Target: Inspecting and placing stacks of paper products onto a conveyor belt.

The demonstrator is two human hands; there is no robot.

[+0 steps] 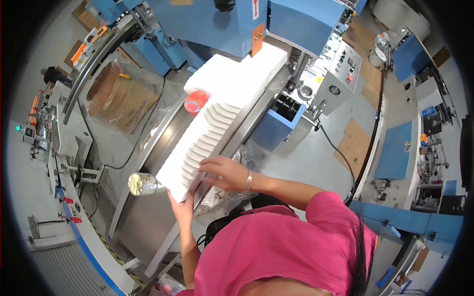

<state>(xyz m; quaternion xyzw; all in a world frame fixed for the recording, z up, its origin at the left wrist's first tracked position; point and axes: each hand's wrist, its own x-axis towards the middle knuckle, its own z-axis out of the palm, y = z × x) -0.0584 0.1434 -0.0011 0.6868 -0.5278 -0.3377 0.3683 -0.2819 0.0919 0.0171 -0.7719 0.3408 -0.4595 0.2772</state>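
A long row of white folded tissue-like sheets (pixel 197 143) lies along a metal trough (pixel 170 133), its side showing many wavy ridges. At its near end, my left hand (pixel 183 208) cups the white stack with thumb and finger apart; the rest of the fingers are hidden behind it. My right hand (pixel 224 173), with a bracelet at the wrist, rests its fingers stretched out against the right side of the stack near that end. A round red roll or lid (pixel 196 102) sits at the stack's left edge. Left of the near end is a clear jar-like container (pixel 143 184) with pale contents.
A blue machine (pixel 212 27) with an orange bracket (pixel 257 39) stands over the trough's far end. To the right are a grey control box (pixel 340 74) and a blue open-topped housing (pixel 276 123). Cardboard (pixel 353 143) and a black cable lie on the floor.
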